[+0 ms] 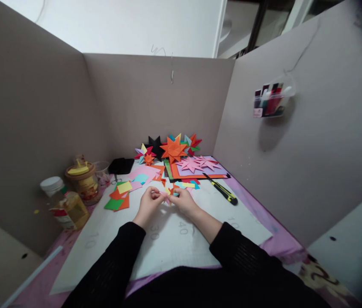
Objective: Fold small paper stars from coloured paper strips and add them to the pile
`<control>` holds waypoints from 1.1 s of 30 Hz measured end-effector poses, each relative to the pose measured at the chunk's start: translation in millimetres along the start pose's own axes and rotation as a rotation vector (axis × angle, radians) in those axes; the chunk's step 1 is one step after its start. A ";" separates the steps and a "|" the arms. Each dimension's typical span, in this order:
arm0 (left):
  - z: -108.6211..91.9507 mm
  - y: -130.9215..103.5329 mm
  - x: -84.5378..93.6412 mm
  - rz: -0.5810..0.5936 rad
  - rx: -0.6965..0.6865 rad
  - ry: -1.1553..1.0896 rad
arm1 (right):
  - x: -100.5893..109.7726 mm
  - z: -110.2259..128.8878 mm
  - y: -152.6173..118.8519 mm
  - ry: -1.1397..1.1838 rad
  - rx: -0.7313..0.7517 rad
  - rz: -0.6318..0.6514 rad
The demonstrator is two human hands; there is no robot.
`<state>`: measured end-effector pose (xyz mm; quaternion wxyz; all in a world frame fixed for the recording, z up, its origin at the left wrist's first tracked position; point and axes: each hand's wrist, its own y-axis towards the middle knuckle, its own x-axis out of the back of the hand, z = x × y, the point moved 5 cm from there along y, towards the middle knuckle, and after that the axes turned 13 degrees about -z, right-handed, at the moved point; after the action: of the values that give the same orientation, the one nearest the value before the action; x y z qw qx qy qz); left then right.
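Observation:
Over the middle of the white mat [168,256], my left hand [150,203] and my right hand [185,202] meet with fingertips pinched. Between them they hold a small multicoloured folded paper piece [167,197], showing pink, yellow and orange; my fingers cover much of it. Just behind my hands lie small cut paper pieces [189,185] in yellow, blue and pink. Left of my left hand is a pile of green, orange and yellow paper squares [117,203]. Pink paper sheets [144,172] lie behind that pile.
Folded paper stars [173,149] lean at the back wall, with pink stars [192,164] on stacked sheets. A yellow-black utility knife [221,189] lies at right. A bottle [68,209], a lidded jar [83,182] and a black phone-like object [121,166] stand or lie left. Grey panels enclose three sides.

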<state>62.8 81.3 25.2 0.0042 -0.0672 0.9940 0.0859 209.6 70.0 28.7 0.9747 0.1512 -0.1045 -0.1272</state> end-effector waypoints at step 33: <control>-39.9 -9.0 10.7 -0.016 -0.503 0.281 | -1.3 2.9 2.3 0.075 0.061 0.063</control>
<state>53.5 64.3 62.8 -0.1499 -0.0855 0.9318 0.3194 208.2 71.7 32.0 0.9764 0.1823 -0.0764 -0.0876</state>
